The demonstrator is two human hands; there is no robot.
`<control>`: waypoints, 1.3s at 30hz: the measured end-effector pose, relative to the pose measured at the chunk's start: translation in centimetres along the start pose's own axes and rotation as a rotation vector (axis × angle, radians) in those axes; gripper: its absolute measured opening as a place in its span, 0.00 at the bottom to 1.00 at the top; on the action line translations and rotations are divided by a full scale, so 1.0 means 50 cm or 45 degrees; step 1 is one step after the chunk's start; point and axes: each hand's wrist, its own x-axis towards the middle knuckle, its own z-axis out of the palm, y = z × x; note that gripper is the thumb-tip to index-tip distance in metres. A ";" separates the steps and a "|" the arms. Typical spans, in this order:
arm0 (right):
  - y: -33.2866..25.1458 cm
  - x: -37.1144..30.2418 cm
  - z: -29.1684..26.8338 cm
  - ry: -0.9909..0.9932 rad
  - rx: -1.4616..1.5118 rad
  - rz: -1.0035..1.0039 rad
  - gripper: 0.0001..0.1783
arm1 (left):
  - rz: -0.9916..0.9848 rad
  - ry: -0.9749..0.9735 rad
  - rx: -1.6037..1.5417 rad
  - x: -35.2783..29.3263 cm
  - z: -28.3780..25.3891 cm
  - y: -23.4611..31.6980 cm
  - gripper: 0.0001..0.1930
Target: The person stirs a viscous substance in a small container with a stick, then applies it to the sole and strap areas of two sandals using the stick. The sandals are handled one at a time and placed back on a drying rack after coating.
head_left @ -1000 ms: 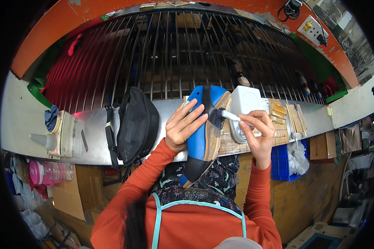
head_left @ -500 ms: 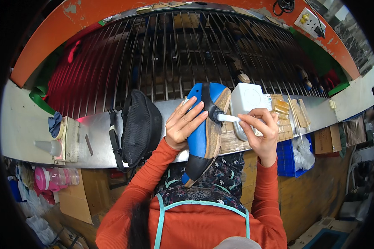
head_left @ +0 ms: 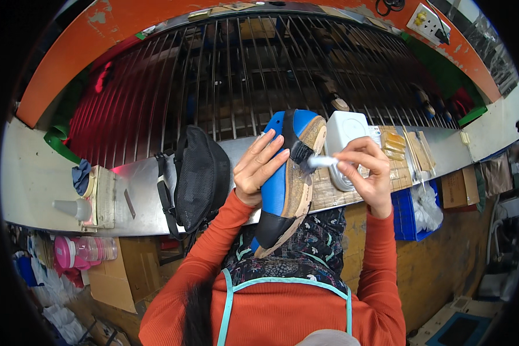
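A blue shoe (head_left: pixel 274 192) with black trim and a cork-coloured sole is tilted on its side, its sole edge facing right. It spans the bench edge and my lap. My left hand (head_left: pixel 258 168) holds it, fingers laid across the blue upper and thumb hidden. Pinched between the thumb and fingers of my right hand (head_left: pixel 368 173) is a small white brush (head_left: pixel 324 162), smeared by motion. Its dark-looking tip is at the black strap (head_left: pixel 300 151), just above the sole edge; contact is hard to make out. A white plastic container (head_left: pixel 347 128) stands right behind the brush.
Left of the shoe lies a black mesh bag (head_left: pixel 200 177) on the metal bench (head_left: pixel 143 190). Amber blocks (head_left: pixel 394 146) and thin sticks rest on the right-hand board. Behind runs a rack of metal bars (head_left: pixel 236 75). A blue crate (head_left: pixel 406 216) sits below, right.
The brush and my right hand have shifted slightly up and right, the brush now blurred. The shoe has turned slightly, showing more sole edge. My left hand keeps its hold.
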 end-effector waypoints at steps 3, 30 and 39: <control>-0.007 -0.022 0.023 0.183 -0.068 0.024 0.09 | -0.041 0.097 -0.065 -0.004 0.014 0.001 0.16; -0.048 -0.122 0.091 0.263 0.114 0.420 0.10 | 0.033 0.089 0.334 -0.017 0.015 -0.032 0.17; -0.041 -0.104 0.111 0.333 -0.320 0.272 0.12 | 0.058 -0.013 0.384 -0.019 0.000 -0.033 0.18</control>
